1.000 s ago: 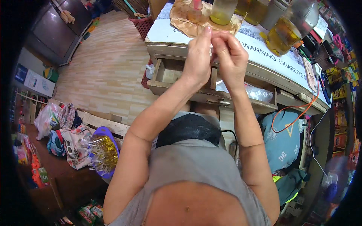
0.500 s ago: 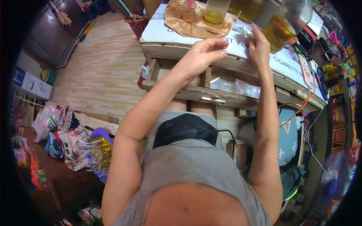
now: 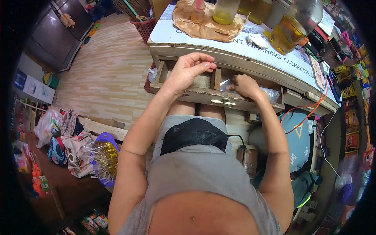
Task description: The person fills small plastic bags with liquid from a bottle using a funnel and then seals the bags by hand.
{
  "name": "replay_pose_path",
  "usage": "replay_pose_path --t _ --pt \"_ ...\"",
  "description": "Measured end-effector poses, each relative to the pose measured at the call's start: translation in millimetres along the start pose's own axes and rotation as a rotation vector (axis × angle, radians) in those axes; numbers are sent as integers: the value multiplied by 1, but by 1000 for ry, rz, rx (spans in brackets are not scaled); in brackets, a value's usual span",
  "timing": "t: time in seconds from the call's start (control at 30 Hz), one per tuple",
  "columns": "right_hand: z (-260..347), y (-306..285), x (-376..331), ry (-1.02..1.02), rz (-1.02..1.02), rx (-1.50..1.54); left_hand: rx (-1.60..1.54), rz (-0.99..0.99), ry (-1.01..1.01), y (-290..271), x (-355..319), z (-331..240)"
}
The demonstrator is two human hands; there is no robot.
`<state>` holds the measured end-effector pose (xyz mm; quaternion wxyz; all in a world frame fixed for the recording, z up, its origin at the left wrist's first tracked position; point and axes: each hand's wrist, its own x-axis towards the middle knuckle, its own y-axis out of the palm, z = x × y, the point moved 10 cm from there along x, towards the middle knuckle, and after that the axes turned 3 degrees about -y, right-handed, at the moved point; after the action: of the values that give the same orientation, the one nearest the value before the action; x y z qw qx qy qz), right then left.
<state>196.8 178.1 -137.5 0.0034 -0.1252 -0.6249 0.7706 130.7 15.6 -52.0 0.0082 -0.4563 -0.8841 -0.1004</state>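
Note:
My right hand (image 3: pixel 246 86) is down in the open wooden drawer (image 3: pixel 196 96), its bent fingers closed on a clear plastic bag (image 3: pixel 225 84). More clear plastic (image 3: pixel 271 94) shows beside that wrist. Over the drawer's left compartment hovers my left hand (image 3: pixel 190 72), its fingers curled in toward the thumb, and I see nothing in it. A crumpled white wad (image 3: pixel 258 40), tissue or cloth, lies on the tabletop (image 3: pixel 235 46) behind the drawer. To its right stands a large clear jar (image 3: pixel 289 34) of yellow liquid.
Brown paper (image 3: pixel 188 25) lies under a pink-topped bottle (image 3: pixel 197 11) and a glass jar (image 3: pixel 225 13). An extension socket (image 3: pixel 316 72) with orange cords sits at the right. Left of the table are a red basket (image 3: pixel 143 28) and tiled floor (image 3: pixel 98 58).
My right hand has left the white wad on the table and come down into the drawer. My left hand has lowered leftward and curled its fingers. The drawer sits further out.

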Motion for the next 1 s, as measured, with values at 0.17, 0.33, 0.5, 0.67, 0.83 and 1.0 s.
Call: replay_pose_path --t 0.17,0.33,0.5,0.67,0.83,1.0 --pt "-7 10 11 -99 -20 221 52 26 -26 -4 -8 5" --pt "-11 -8 -5 -154 -181 333 38 -4 -19 -12 -10 10" --pt "-10 -34 -29 -78 -320 446 116 54 -33 4 -6 20" --pt "-23 -37 -43 41 -373 503 323 6 -15 11 3 36" --pt "-25 -43 -54 -63 -528 715 752 29 -17 45 9 37" --pt "-17 -52 -62 -138 -601 908 611 72 -173 63 28 67"
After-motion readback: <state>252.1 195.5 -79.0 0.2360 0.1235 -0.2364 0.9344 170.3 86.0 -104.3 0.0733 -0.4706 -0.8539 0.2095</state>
